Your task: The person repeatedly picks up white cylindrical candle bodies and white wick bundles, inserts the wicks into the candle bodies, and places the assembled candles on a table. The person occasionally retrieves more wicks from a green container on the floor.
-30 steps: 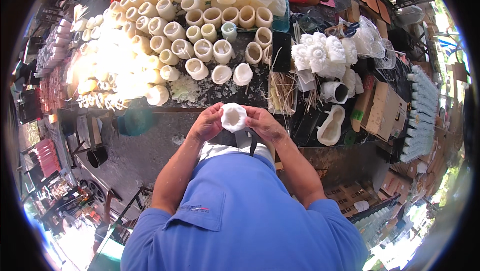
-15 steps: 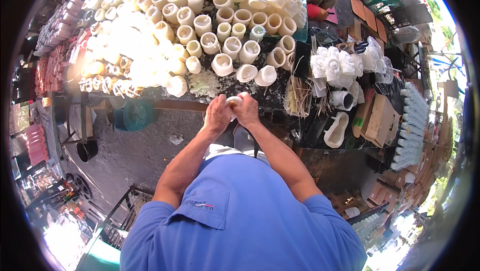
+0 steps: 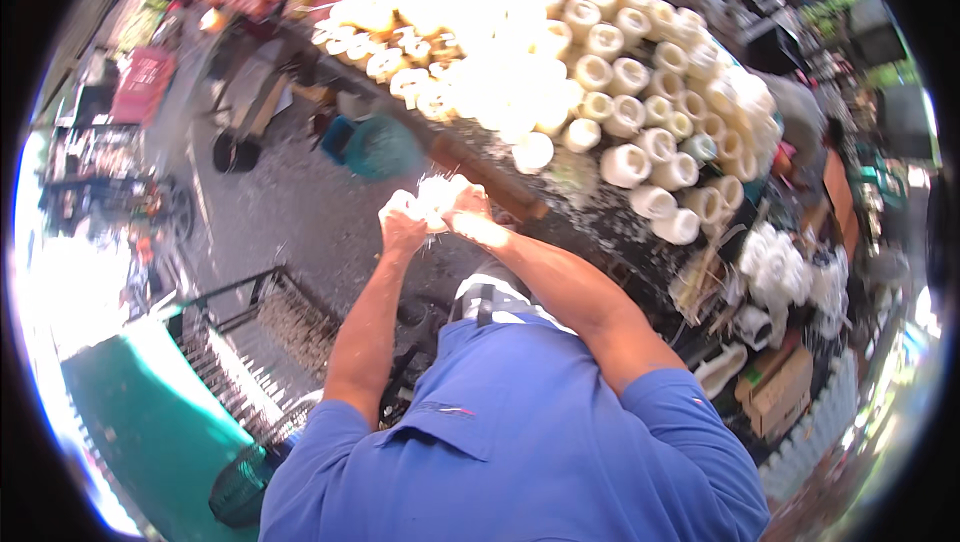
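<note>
In the sunlight in front of my body, both hands grip a small pale piece point(image 3: 434, 204), its shape washed out by glare. My left hand point(image 3: 402, 222) closes on its left side. On the other side, my right hand point(image 3: 470, 204) is wrapped round it, knuckles up. Thin bright flecks show around the fingers. Beyond my right forearm, many cream-coloured hollow cylinders point(image 3: 626, 166) stand upright on a dark worktable point(image 3: 590, 204); the nearest ones are close to its edge. Sunlight bleaches the left part of this group.
A teal basin point(image 3: 385, 149) stands on the floor beyond my hands, with a dark bucket point(image 3: 236, 152) farther left. To my left are a metal rack point(image 3: 235, 367) and a green surface point(image 3: 150, 422). White bundles point(image 3: 772, 257) and a cardboard box point(image 3: 778, 392) lie at the right.
My view and body have turned left, so the table now slants away to the right. Both hands, still on the pale piece, have moved off the table edge into bright sunlight over the floor.
</note>
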`<state>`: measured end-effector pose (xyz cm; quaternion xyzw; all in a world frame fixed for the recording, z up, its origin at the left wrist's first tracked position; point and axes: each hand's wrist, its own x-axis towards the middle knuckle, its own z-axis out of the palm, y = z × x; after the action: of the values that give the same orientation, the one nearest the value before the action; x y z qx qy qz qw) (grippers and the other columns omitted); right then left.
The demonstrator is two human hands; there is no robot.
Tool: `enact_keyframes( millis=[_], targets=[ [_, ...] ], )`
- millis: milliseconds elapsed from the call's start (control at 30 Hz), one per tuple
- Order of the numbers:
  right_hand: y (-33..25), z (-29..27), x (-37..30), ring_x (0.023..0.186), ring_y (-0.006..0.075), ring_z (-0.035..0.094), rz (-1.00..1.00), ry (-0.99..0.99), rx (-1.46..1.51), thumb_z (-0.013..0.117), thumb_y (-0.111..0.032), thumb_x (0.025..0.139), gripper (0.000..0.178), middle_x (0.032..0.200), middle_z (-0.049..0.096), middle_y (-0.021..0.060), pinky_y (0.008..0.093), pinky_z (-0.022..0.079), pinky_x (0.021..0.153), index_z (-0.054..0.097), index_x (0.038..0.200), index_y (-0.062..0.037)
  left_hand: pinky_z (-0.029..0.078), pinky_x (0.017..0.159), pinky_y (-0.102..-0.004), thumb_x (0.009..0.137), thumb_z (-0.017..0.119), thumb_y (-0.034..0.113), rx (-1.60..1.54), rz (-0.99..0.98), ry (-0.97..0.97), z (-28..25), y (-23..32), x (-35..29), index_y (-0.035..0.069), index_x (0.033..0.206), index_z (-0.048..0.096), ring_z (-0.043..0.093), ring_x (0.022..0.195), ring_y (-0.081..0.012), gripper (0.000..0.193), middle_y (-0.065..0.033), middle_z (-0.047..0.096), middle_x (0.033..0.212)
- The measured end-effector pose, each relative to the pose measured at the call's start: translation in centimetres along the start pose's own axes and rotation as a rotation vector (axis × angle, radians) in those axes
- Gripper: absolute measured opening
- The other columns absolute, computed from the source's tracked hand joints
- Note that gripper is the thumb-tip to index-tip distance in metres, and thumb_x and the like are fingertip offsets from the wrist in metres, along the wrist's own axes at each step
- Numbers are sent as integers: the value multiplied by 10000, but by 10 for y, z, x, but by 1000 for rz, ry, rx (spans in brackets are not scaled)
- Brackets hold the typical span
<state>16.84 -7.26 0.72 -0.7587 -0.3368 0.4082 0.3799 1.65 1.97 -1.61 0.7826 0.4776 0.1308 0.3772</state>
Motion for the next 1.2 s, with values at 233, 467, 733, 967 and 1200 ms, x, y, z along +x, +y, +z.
enact_keyframes(
  millis=[233, 467, 733, 967, 1200],
  targets=[
    [-16, 48, -2, 1093, 374, 694, -111, -533, -344, 787, -392, 865, 505, 1119, 742, 169, 432, 548, 962, 682, 1183, -14, 654, 739, -494, 945, 631, 216, -17, -655, 287, -82, -130, 8, 0, 1065, 659, 747, 895, -354, 248, -173, 719, 971],
    [-33, 41, 14, 1406, 370, 525, -127, -550, -95, 815, -487, 832, 794, 1476, 583, 221, 418, 430, 1176, 585, 1435, -24, 561, 920, -316, 896, 694, 397, -1011, -303, -297, -164, -151, -18, -37, 1469, 515, 694, 1166, -282, 741, -167, 683, 1330],
    [-129, 9, 4, 1299, 396, 589, -274, -599, 179, 945, -333, 633, 1015, 1368, 613, 255, 449, 502, 1071, 477, 1463, 15, 598, 989, -465, 981, 716, 354, -1345, -435, -239, -136, -113, -6, 34, 1410, 590, 668, 1229, -298, 549, -153, 658, 1367],
    [-103, -125, -4, 1143, 350, 668, -137, -249, 287, 853, -276, 722, 737, 1176, 687, 222, 408, 534, 1015, 588, 1346, 13, 609, 919, -493, 925, 798, 301, -1132, -268, -579, -118, 36, 42, 6, 1446, 511, 695, 1123, -274, 664, -132, 673, 1293],
    [40, -453, -20, 998, 329, 728, -61, 565, -172, 824, -176, 699, 680, 1089, 738, 229, 388, 574, 936, 616, 1315, 23, 559, 731, -343, 876, 759, 275, -399, -535, -284, -101, 24, 0, 10, 1399, 579, 633, 917, -160, 614, -35, 656, 1066]
  ],
)
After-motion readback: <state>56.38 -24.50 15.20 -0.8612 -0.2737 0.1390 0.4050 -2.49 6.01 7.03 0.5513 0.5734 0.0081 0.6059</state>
